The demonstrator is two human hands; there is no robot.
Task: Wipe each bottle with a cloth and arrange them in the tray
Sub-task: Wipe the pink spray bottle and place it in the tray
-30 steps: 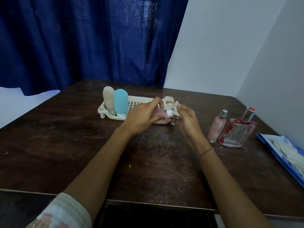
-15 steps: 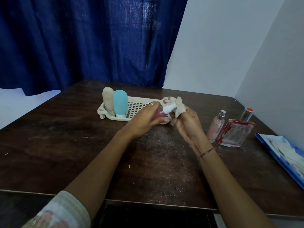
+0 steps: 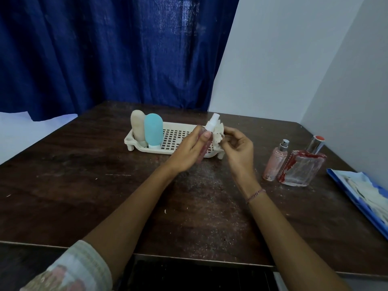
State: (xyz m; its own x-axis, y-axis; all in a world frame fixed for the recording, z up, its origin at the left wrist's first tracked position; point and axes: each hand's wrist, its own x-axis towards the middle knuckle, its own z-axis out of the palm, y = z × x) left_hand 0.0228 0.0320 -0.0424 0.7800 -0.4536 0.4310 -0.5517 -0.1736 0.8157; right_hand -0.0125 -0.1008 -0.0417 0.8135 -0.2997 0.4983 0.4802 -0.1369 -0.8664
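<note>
My left hand (image 3: pixel 189 151) grips a small pink spray bottle (image 3: pixel 206 139) with a white nozzle, held nearly upright above the table. My right hand (image 3: pixel 238 147) pinches a crumpled white cloth (image 3: pixel 218 133) against the bottle's right side. Behind them a cream slotted tray (image 3: pixel 174 134) holds a beige bottle (image 3: pixel 137 126) and a light blue bottle (image 3: pixel 153 130) standing at its left end. To the right on the table stand a slim pink spray bottle (image 3: pixel 276 160) and a square glass bottle (image 3: pixel 303 166) with red smears.
A blue tray with white cloths (image 3: pixel 363 192) lies at the table's right edge. The dark wooden table (image 3: pixel 84 175) meets a blue curtain at the back and a white wall on the right. Fine white specks dust the tabletop.
My left hand has tilted the pink spray bottle from lying sideways to nearly upright and lifted it slightly. The cloth in my right hand has shifted along the bottle's side.
</note>
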